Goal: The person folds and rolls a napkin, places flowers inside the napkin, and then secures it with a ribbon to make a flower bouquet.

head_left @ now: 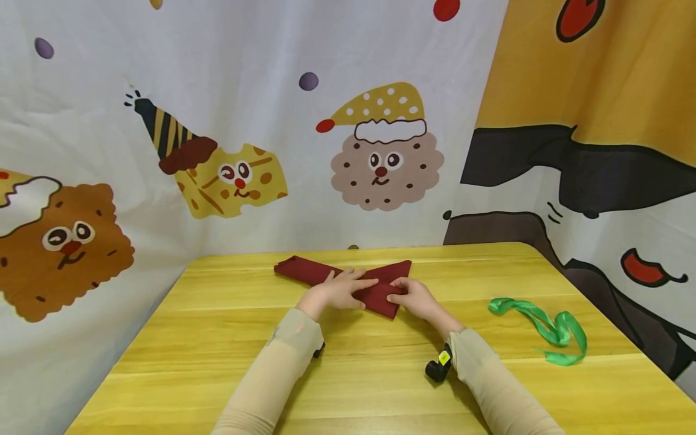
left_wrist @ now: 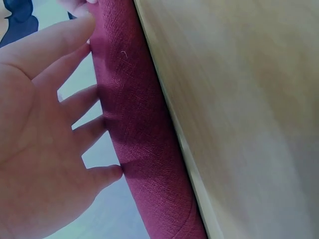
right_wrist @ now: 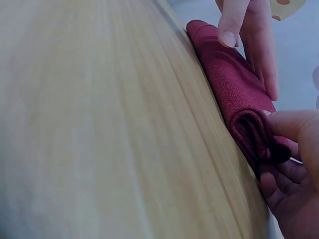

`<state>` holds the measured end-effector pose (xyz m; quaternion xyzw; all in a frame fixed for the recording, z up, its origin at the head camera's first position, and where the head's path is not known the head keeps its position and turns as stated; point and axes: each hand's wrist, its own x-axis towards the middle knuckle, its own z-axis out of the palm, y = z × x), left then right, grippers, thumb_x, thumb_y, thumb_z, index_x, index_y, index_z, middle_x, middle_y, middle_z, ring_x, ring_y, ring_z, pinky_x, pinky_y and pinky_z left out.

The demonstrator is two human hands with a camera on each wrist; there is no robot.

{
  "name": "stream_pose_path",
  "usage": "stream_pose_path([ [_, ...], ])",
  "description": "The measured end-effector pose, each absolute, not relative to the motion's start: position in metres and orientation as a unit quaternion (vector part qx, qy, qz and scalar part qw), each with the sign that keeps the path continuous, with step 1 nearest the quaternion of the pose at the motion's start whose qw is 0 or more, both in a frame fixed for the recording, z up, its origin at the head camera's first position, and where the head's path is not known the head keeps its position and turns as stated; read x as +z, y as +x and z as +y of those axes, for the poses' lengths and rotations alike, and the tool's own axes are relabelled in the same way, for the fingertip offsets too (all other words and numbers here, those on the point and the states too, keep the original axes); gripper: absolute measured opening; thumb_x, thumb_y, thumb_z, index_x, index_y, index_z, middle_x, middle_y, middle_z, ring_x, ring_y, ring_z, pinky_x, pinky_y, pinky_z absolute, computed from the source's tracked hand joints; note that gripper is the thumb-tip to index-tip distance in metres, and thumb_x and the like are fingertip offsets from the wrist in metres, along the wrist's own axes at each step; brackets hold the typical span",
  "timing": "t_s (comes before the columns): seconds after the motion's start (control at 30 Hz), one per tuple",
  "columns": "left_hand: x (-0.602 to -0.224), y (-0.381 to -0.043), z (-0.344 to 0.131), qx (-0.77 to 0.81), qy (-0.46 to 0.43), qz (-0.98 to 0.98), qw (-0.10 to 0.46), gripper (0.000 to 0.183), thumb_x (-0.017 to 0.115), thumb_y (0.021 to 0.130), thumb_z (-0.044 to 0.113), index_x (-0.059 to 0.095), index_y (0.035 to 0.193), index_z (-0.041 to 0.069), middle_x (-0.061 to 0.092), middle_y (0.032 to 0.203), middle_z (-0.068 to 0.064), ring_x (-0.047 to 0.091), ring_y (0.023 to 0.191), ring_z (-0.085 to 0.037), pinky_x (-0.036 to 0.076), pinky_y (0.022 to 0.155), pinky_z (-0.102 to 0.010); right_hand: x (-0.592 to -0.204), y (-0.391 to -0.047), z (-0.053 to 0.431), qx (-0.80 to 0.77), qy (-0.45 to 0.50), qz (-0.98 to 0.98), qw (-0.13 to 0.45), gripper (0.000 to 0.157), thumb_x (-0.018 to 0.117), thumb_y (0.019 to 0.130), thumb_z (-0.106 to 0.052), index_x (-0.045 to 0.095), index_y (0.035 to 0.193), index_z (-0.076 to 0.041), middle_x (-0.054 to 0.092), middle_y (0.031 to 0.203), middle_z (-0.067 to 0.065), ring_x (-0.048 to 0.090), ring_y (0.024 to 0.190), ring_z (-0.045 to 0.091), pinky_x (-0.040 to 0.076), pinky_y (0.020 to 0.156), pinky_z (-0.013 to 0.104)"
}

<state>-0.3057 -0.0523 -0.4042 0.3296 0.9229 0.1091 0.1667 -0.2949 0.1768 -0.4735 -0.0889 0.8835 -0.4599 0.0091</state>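
Note:
A dark red cloth napkin (head_left: 387, 305) lies folded near the far side of the table, with one strip slanting to the far left and a pointed part at the far right. My left hand (head_left: 344, 291) rests on it with fingers spread; in the left wrist view those fingertips touch the long edge of the cloth (left_wrist: 144, 129). At the near right end, my right hand (head_left: 417, 297) pinches the napkin between thumb and fingers. The right wrist view shows this end rolled in several layers (right_wrist: 251, 132), the right thumb on top and fingertips beneath.
A green ribbon (head_left: 557, 335) lies loosely twisted on the right part of the wooden table (head_left: 163, 374). Behind the table's far edge hangs a white curtain (head_left: 304, 223) with cartoon prints. A small black camera (head_left: 437, 367) sticks out from the right wrist.

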Motion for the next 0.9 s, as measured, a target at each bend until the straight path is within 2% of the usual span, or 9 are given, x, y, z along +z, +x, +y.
stream_pose_path([
  [0.23, -0.408, -0.305, -0.053, 0.101, 0.325, 0.922, 0.186, 0.061, 0.060, 0.096, 0.037, 0.033, 0.152, 0.034, 0.012, 0.161, -0.002, 0.003, 0.147, -0.028, 0.003, 0.112, -0.060, -0.474, -0.296, 0.176, -0.443, -0.086, 0.892, -0.003, 0.024, 0.072, 0.088, -0.016, 0.067, 0.108, -0.005, 0.066, 0.100, 0.005, 0.058, 0.086, 0.018, 0.046, 0.079, 0.036],
  [0.47, -0.412, -0.309, -0.051, 0.087, 0.313, 0.922, 0.212, 0.062, 0.059, 0.096, 0.041, 0.033, 0.151, 0.034, 0.011, 0.162, -0.001, 0.004, 0.147, -0.027, 0.003, 0.112, -0.058, -0.473, -0.295, 0.177, -0.434, -0.092, 0.896, -0.013, 0.025, 0.071, 0.088, -0.015, 0.068, 0.111, -0.004, 0.065, 0.104, 0.007, 0.058, 0.093, 0.022, 0.047, 0.084, 0.041],
  [0.67, -0.411, -0.313, -0.050, 0.076, 0.315, 0.919, 0.227, 0.062, 0.058, 0.096, 0.043, 0.032, 0.151, 0.035, 0.011, 0.162, -0.001, 0.004, 0.147, -0.027, 0.004, 0.113, -0.058, -0.472, -0.296, 0.181, -0.443, -0.109, 0.890, -0.009, 0.022, 0.069, 0.090, -0.013, 0.068, 0.111, -0.005, 0.065, 0.104, 0.007, 0.059, 0.094, 0.022, 0.047, 0.083, 0.040],
  [0.77, -0.411, -0.315, -0.050, 0.075, 0.316, 0.916, 0.235, 0.062, 0.057, 0.096, 0.044, 0.032, 0.152, 0.035, 0.011, 0.162, -0.001, 0.004, 0.147, -0.027, 0.004, 0.113, -0.057, -0.472, -0.297, 0.187, -0.448, -0.135, 0.884, -0.003, 0.021, 0.065, 0.092, -0.011, 0.068, 0.112, -0.004, 0.066, 0.106, 0.008, 0.058, 0.092, 0.017, 0.047, 0.080, 0.035],
  [0.8, -0.410, -0.316, -0.050, 0.076, 0.316, 0.915, 0.238, 0.062, 0.057, 0.096, 0.044, 0.032, 0.152, 0.035, 0.011, 0.162, -0.001, 0.004, 0.147, -0.027, 0.004, 0.113, -0.057, -0.472, -0.297, 0.189, -0.450, -0.143, 0.881, 0.004, 0.022, 0.063, 0.093, -0.009, 0.068, 0.113, -0.004, 0.066, 0.107, 0.008, 0.058, 0.084, 0.016, 0.047, 0.076, 0.034],
  [0.9, -0.411, -0.317, -0.049, 0.078, 0.315, 0.913, 0.246, 0.062, 0.058, 0.096, 0.044, 0.032, 0.152, 0.035, 0.010, 0.162, -0.001, 0.003, 0.147, -0.027, 0.004, 0.113, -0.057, -0.472, -0.298, 0.197, -0.454, -0.160, 0.876, 0.035, 0.028, 0.055, 0.094, -0.004, 0.069, 0.117, -0.008, 0.065, 0.095, 0.008, 0.048, 0.062, 0.011, 0.042, 0.061, 0.027],
])
